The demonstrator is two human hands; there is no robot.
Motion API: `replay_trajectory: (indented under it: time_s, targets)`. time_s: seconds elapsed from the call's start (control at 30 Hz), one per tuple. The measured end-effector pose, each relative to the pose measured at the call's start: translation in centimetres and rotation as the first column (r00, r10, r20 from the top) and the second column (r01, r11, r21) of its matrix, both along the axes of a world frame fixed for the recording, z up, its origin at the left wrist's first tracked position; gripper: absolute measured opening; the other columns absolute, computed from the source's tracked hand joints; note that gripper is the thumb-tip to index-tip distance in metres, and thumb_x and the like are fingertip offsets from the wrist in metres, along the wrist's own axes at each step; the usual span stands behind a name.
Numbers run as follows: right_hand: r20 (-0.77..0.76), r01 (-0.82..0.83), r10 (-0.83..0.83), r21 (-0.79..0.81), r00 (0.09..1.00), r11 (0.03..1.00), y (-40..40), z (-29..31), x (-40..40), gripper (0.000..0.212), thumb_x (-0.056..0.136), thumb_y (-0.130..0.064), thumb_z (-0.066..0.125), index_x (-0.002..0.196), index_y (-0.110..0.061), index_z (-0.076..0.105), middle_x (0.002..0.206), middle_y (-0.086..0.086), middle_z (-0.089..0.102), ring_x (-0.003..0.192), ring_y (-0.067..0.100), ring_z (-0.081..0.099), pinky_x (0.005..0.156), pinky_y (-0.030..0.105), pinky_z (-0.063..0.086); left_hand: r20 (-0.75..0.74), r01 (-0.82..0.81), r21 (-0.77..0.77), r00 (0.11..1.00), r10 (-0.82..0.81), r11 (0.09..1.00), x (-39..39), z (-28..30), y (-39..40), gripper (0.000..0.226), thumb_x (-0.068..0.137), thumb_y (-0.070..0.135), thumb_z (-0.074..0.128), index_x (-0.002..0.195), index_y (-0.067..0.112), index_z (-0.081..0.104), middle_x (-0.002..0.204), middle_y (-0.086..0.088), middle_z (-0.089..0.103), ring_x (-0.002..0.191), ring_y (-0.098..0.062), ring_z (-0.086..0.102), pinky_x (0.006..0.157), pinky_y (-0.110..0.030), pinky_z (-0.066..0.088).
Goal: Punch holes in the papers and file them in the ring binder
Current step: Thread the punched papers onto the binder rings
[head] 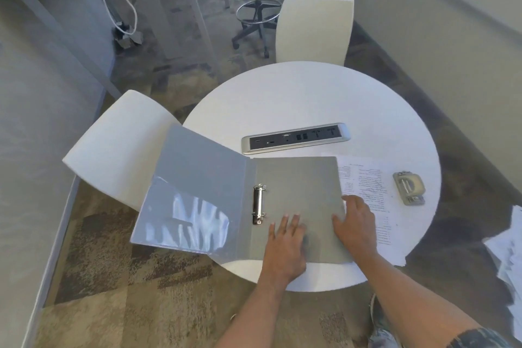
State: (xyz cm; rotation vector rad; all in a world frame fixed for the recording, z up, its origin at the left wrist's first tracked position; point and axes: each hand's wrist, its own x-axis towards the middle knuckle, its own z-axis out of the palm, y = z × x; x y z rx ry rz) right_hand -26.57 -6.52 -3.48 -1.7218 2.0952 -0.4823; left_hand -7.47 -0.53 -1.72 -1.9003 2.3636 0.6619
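Fingers (285,223) of the left hand (285,248) straight and flat, pressing down on the right-hand leaf of the open ring binder (299,192). Right hand (356,223) alongside, fingers curled round that leaf's outer edge, thumb on top. Ring mechanism (259,204) at the spine, rings closed, long axis running away from the body. Left cover hanging off the round white counter (296,99), over a white chair (118,144). Printed papers (367,186) just beside the binder, partly tucked beneath it, text turned sideways. Hole punch (409,187) beyond them, near the rim. Power strip (296,138) set into the counter behind the binder. More loose sheets (508,251) far right.
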Motion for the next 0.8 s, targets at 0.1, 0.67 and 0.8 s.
replay_trajectory:
  time_s: [0.1, 0.67, 0.8]
  targets:
    - [-0.132, 0.202, -0.195, 0.049, 0.972, 0.978, 0.9, 0.5, -2.1, 0.062, 0.085, -0.034, 0.073, 0.136, -0.005, 0.052, 0.134, 0.013, 0.055, 0.121, 0.034, 0.055, 0.101, 0.046, 0.044, 0.028, 0.051, 0.101, 0.998, -0.054, 0.994, -2.5, 0.2, -0.8, 0.072, 0.097, 0.028, 0.055, 0.160, 0.021, 0.020, 0.172, 0.000, 0.005, 0.157, -0.037, 0.004, 0.125, -0.056, 0.007]
    - [-0.144, 0.664, -0.680, 0.432, 0.719, 0.610, 1.2, 1.3, -5.5, 0.101, 0.069, -0.057, 0.083, 0.141, -0.011, 0.031, 0.140, 0.017, 0.033, 0.127, 0.036, 0.041, 0.095, 0.051, 0.051, 0.118, 0.116, 0.442, 0.975, -0.186, 0.889, -5.6, -0.1, -3.2, 0.084, 0.099, 0.041, 0.057, 0.153, 0.059, -0.003, 0.168, 0.019, -0.018, 0.152, -0.050, -0.013, 0.118, -0.072, 0.010]
    - [-0.140, 0.681, -0.698, 0.417, 0.703, 0.602, 1.5, 0.8, -6.0, 0.106, 0.064, -0.059, 0.088, 0.140, -0.009, 0.034, 0.138, 0.017, 0.034, 0.123, 0.036, 0.044, 0.095, 0.051, 0.052, 0.117, 0.113, 0.440, 0.976, -0.182, 0.891, -5.6, -0.3, -3.1, 0.084, 0.099, 0.041, 0.057, 0.153, 0.060, -0.005, 0.168, 0.019, -0.019, 0.152, -0.050, -0.014, 0.118, -0.072, 0.009]
